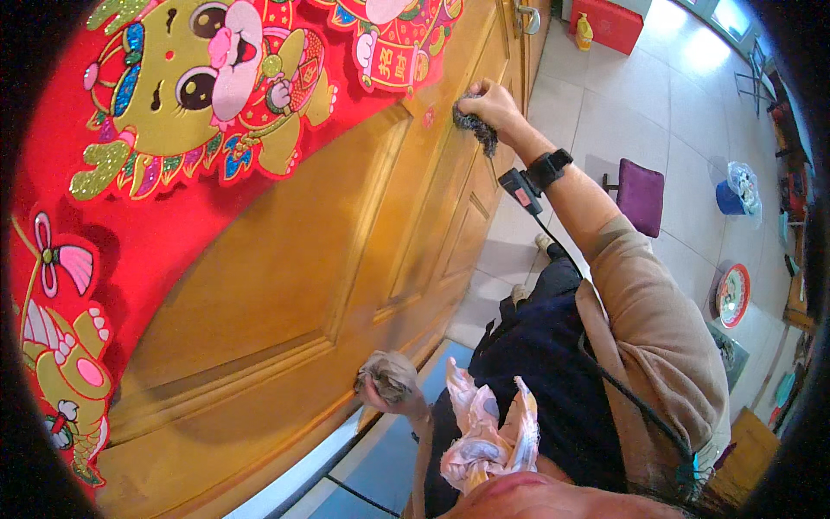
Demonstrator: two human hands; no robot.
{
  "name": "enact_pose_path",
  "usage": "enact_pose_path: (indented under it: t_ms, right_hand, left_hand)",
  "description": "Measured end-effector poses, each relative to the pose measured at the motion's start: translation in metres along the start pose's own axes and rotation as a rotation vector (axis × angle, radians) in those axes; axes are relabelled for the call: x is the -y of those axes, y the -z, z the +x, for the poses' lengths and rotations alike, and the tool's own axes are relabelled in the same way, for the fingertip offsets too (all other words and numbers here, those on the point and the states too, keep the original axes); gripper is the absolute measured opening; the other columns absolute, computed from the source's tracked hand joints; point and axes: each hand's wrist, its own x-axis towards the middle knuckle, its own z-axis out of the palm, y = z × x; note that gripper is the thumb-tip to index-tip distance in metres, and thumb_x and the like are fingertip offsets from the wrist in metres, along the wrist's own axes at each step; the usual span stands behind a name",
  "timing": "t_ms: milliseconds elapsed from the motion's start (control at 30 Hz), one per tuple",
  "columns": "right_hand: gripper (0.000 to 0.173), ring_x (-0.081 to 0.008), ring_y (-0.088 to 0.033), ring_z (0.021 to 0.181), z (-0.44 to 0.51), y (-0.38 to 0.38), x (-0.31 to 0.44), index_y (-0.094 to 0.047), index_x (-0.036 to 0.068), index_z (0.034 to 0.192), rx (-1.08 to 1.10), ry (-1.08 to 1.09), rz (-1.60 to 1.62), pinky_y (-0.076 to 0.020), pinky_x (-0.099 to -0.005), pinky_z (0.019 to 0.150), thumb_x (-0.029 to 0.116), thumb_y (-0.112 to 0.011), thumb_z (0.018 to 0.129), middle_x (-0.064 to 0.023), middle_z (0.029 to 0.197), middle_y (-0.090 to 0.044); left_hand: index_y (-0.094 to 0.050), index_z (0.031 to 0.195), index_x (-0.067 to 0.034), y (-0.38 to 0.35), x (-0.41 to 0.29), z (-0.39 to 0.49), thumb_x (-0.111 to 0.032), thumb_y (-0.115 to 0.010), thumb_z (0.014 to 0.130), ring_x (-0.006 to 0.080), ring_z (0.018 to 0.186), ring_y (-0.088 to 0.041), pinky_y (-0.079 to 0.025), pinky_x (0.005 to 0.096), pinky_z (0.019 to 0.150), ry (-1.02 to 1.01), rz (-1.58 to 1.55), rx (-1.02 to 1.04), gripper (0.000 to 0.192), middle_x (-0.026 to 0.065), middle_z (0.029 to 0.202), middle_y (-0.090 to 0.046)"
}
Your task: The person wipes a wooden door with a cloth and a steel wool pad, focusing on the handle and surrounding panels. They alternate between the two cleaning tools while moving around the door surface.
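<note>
My right hand point(496, 107), reaching up and out with a black watch on the wrist, is closed around a grey scourer point(478, 126), which is held against the wooden door point(311, 227). Lower down, my left hand point(386, 396) grips a bunched beige cloth point(389, 375) close to the door's edge; its fingers are partly hidden. A large red paper decoration point(194, 130) with gold cartoon figures covers much of the door's left part. A black device on a cable point(521, 190) hangs at my right wrist.
A door handle point(530, 19) is at the top. On the tiled floor are a purple-topped stool point(640, 198), a blue bucket point(731, 198) with a plastic liner, and a red-rimmed basin point(734, 295). A yellow bottle point(583, 32) stands by a red box point(613, 24).
</note>
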Motion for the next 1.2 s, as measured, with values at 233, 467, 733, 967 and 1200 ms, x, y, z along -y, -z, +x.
enact_pose_path:
  t_ms: [233, 467, 733, 967, 1200]
  right_hand:
    - [0.025, -0.0151, -0.055, 0.053, -0.012, -0.007, 0.004, -0.045, 0.001, 0.087, -0.039, -0.012, 0.331, -0.047, -0.0276, 0.045, 0.013, -0.062, 0.073, -0.0069, 0.071, -0.054]
    - [0.024, -0.0117, -0.052, 0.062, -0.1, -0.073, -0.018, -0.042, 0.004, 0.087, -0.056, -0.056, 0.251, -0.0449, -0.0258, 0.05, 0.01, -0.061, 0.073, -0.004, 0.074, -0.05]
    - [0.034, -0.0203, -0.058, 0.067, -0.192, -0.134, -0.015, -0.041, 0.004, 0.089, 0.137, -0.257, 0.155, -0.047, -0.0329, 0.057, 0.019, -0.065, 0.069, -0.0116, 0.074, -0.056]
    - [0.034, -0.0225, -0.058, 0.07, -0.196, -0.137, -0.032, -0.044, 0.004, 0.088, 0.091, -0.069, 0.021, -0.0468, -0.0329, 0.061, 0.021, -0.066, 0.068, -0.0119, 0.074, -0.056]
    - [0.021, -0.0131, -0.054, 0.05, -0.114, -0.071, 0.015, -0.046, 0.002, 0.082, -0.149, -0.045, 0.295, -0.0457, -0.0275, 0.044, 0.013, -0.061, 0.072, -0.0067, 0.07, -0.054]
  left_hand:
    - [-0.042, 0.121, -0.004, -0.003, -0.02, 0.013, -0.012, -0.071, 0.069, 0.0292, 0.113, -0.042, -0.042, 0.0422, 0.095, 0.032, 0.047, 0.044, 0.06, 0.0125, 0.12, -0.037]
    - [-0.042, 0.12, -0.002, -0.002, -0.023, 0.019, -0.004, -0.069, 0.066, 0.0286, 0.111, -0.044, -0.042, 0.0413, 0.094, 0.047, -0.019, 0.104, 0.06, 0.0112, 0.11, -0.039]
    - [-0.041, 0.121, -0.002, 0.002, -0.015, 0.025, -0.005, -0.069, 0.068, 0.0325, 0.108, -0.044, -0.038, 0.043, 0.093, 0.067, -0.12, 0.181, 0.06, 0.0164, 0.116, -0.041]
    - [-0.041, 0.121, -0.002, 0.001, -0.007, 0.014, -0.006, -0.068, 0.066, 0.03, 0.109, -0.043, -0.035, 0.0409, 0.095, 0.162, -0.173, 0.246, 0.062, 0.0145, 0.115, -0.041]
    - [-0.042, 0.121, -0.003, -0.002, -0.007, 0.004, -0.008, -0.068, 0.067, 0.03, 0.111, -0.042, -0.034, 0.0414, 0.097, 0.34, -0.298, 0.198, 0.061, 0.0144, 0.117, -0.042]
